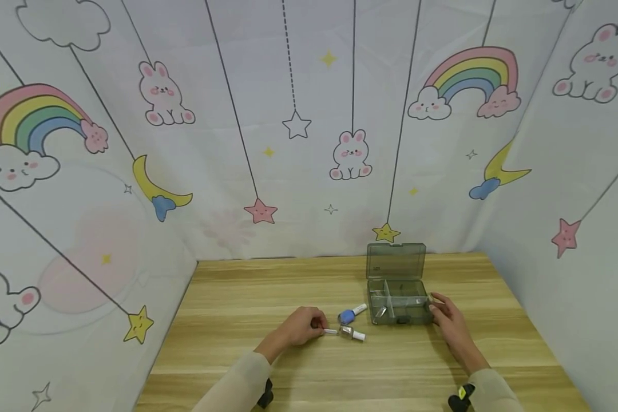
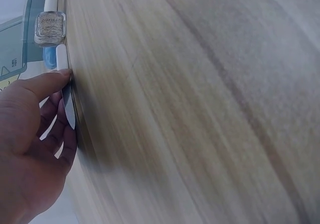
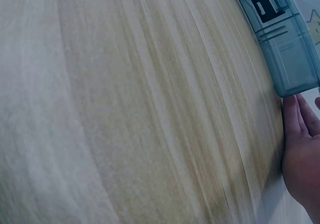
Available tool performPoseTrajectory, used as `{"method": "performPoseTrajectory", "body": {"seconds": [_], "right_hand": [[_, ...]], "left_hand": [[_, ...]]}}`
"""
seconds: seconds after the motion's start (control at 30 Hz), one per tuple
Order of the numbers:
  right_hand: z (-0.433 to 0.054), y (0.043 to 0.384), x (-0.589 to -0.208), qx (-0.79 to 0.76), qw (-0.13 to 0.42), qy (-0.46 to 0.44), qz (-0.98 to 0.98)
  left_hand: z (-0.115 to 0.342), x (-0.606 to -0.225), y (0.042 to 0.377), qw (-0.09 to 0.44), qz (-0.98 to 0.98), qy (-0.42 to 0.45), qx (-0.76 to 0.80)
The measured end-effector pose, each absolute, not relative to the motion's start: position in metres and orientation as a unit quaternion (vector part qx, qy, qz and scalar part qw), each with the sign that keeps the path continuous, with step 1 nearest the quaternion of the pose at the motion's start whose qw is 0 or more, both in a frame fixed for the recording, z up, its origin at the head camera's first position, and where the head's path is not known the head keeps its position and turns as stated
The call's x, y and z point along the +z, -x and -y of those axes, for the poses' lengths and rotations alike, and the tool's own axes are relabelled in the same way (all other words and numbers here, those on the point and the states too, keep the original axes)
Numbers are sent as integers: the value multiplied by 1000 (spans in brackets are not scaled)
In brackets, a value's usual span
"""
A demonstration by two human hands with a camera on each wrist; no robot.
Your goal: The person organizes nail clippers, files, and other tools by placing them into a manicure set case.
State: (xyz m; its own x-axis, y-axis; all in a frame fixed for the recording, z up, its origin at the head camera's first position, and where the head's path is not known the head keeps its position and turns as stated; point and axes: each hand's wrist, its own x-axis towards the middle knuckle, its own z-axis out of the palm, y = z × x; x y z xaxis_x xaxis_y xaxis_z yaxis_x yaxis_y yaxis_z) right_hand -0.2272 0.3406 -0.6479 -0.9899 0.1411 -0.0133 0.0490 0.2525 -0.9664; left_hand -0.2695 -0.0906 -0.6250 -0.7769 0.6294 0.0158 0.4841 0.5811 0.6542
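My left hand [image 1: 304, 326] pinches a nail file [image 2: 61, 58], with a white handle and a flat grey blade, between thumb and fingers low over the table. Just past its handle lies a clear nail polish bottle [image 1: 347, 331] with glittery contents and a white cap. A blue nail polish bottle [image 1: 347, 316], also white-capped, lies on its side behind that one. To the right stands a translucent grey-green compartment box [image 1: 403, 319] with its lid [image 1: 395, 261] raised. My right hand [image 1: 449, 323] rests at the box's right side, fingers extended and fingertips against its wall.
Dividers [image 1: 388, 294] split the box, and a small shiny item [image 1: 381, 312] lies in its front left compartment. The wooden table [image 1: 247, 286] meets a printed cloth backdrop [image 1: 309, 171] at the back and along both sides.
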Motion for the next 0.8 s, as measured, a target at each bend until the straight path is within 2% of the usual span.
{"method": "performPoseTrajectory", "body": {"seconds": [0.5, 0.8], "right_hand": [[-343, 229, -653, 609, 23, 61, 790], [-339, 228, -649, 605, 46, 59, 793]], "left_hand": [[98, -621, 273, 115, -874, -321, 347], [99, -607, 281, 113, -875, -327, 338]]}}
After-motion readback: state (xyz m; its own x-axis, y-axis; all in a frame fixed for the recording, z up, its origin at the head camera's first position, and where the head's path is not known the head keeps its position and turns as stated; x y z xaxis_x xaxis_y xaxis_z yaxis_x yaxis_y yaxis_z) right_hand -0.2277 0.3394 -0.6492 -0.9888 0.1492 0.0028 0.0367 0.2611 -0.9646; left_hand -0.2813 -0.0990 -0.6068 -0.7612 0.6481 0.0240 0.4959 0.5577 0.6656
